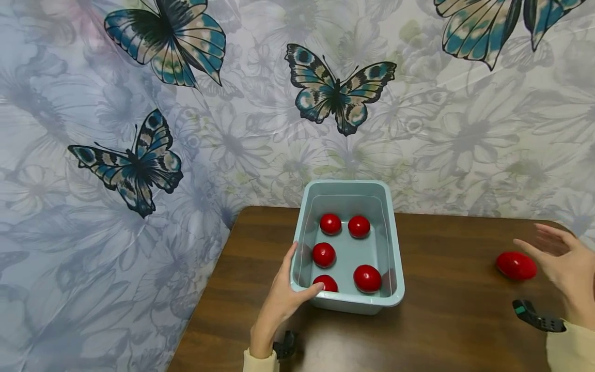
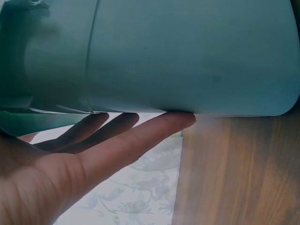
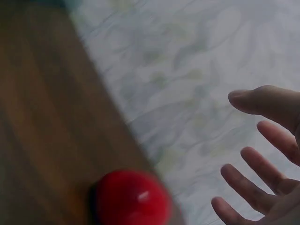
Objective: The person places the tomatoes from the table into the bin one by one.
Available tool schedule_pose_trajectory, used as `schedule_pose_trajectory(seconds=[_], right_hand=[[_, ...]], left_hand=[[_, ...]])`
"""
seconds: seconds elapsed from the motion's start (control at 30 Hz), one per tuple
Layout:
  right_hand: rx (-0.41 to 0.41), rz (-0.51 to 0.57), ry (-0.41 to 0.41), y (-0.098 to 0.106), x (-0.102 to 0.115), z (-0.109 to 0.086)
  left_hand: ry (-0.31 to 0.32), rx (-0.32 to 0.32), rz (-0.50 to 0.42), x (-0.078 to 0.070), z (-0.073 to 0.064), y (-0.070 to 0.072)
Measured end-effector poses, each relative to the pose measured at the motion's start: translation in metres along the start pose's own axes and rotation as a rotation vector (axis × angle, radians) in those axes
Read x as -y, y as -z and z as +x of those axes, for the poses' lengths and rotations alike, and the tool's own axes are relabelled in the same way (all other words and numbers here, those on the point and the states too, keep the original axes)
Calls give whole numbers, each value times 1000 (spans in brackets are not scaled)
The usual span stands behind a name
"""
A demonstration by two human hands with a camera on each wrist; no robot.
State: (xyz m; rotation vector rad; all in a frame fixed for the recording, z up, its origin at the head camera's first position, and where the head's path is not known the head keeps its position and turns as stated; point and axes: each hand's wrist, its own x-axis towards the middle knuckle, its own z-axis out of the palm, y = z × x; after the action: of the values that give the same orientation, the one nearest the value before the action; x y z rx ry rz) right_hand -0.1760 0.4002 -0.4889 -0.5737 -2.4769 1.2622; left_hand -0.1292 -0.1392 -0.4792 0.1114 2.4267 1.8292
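A light blue-green plastic bin (image 1: 397,268) stands on the brown table, with several shiny red balls (image 1: 324,254) inside. My left hand (image 1: 284,289) holds its near left corner, the thumb lying over the front rim and the fingers along the outer left side. In the left wrist view those fingers (image 2: 136,143) touch the bin's wall (image 2: 187,56). Another shiny red ball (image 1: 516,266), somewhat elongated in the head view, lies on the table at the right. Just right of it is my right hand (image 1: 569,263), fingers spread apart and not touching it.
The brown table (image 1: 446,330) ends at a back edge against a wall covering (image 1: 260,129) of pale flowers and butterflies. The bin stands near that back edge. Each wrist wears a dark band (image 1: 539,318).
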Motion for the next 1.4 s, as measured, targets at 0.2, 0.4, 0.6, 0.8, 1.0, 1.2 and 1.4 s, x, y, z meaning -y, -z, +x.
schedule_pose_trajectory(seconds=[0.2,0.4,0.6,0.8,1.0,1.2,1.4], right_hand=[[99,-198,-81,-27,-45,10],[83,-208,-261,-42,-56,8],[97,-273,-261,-39,-50,7],[131,-319,-230,-38,-50,10],[149,-324,-209,-35,-45,12],[98,-205,-120,-15,-4,20],[19,-96,-68,5,57,21]], left_hand=[[-6,-7,9,0,-1,2],[-14,9,-2,-1,1,1],[-12,7,-10,-3,0,-1],[-4,11,-20,-3,0,0],[-10,12,-27,-2,2,0],[3,9,-24,-3,1,-1],[9,13,-25,-3,2,-1]])
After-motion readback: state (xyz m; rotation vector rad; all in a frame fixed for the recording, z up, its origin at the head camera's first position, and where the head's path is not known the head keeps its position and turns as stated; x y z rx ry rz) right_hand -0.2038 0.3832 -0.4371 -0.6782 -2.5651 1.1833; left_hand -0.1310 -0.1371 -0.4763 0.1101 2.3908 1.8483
